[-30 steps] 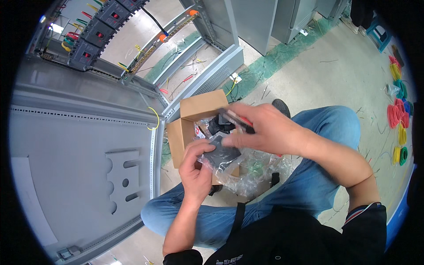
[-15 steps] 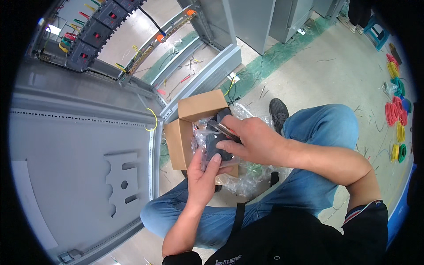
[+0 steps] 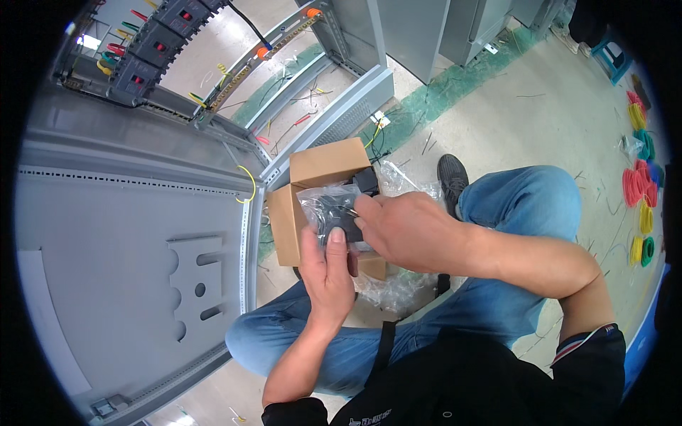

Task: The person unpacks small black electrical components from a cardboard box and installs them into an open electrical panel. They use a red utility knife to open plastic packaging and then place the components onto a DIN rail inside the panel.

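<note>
My left hand (image 3: 328, 280) is closed on a clear plastic bag (image 3: 321, 201) with a dark flat part inside, its thumb pressing on the front. Curled against the bag's right side, my right hand (image 3: 420, 231) grips what looks like a utility knife (image 3: 351, 211); only its metal tip shows, and the rest is hidden in the fingers. Both hands are over an open cardboard box (image 3: 328, 163) standing on the floor between my legs. Another black item (image 3: 366, 180) shows at the box's far right corner.
Crumpled clear plastic wrap (image 3: 398, 292) lies beside the box. A grey metal cabinet panel (image 3: 128, 234) fills the left, with a row of black circuit breakers (image 3: 162, 47) above. Coils of coloured wire (image 3: 631, 186) lie at the far right. Wire scraps litter the floor.
The knife has turned down into my right fist, which has moved a little right and now hides most of it. The bag has spread flatter, further up over the box.
</note>
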The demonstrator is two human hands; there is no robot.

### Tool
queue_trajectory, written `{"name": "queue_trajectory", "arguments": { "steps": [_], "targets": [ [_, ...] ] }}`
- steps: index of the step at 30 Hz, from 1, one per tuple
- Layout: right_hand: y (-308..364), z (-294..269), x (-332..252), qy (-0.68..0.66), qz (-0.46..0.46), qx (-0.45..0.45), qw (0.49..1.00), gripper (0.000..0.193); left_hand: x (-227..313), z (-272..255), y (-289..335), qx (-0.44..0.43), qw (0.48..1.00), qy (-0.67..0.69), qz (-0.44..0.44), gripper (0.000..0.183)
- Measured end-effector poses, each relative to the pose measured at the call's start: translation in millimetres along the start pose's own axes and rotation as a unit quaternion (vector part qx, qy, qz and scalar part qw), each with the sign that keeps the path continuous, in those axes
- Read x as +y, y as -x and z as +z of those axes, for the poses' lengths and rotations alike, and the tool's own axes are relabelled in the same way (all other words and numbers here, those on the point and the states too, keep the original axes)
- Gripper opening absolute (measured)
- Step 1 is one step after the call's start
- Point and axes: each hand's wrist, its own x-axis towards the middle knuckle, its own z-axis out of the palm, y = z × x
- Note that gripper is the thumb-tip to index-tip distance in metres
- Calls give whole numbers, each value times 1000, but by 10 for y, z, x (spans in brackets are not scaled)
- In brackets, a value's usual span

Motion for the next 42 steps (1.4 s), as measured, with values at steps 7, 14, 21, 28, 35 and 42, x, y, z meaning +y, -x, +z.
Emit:
{"name": "queue_trajectory", "arguments": {
  "steps": [7, 14, 21, 28, 35, 42],
  "targets": [
    [262, 189, 260, 27, -7, -97, 995, 24, 209, -217, -179, 88, 993, 53, 56, 22],
    [-80, -313, 264, -318, 132, 33, 938, 33, 108, -180, -79, -40, 982, 157, -95, 32],
    [-71, -429, 163, -494, 185, -79, 846, 17, 59, -244, -59, -99, 950, 282, -90, 45],
    [-69, -259, 181, -386, 96, 17, 917, 17, -12, -356, -64, -223, 892, 381, -100, 50],
    [-71, -29, 118, -308, 86, 136, 938, 21, 17, -125, -170, -132, 971, 144, -136, 40],
    [-58, 18, 73, -228, 22, 148, 962, 22, 12, -235, -42, -264, 904, 289, -169, 48]
  ]
}}
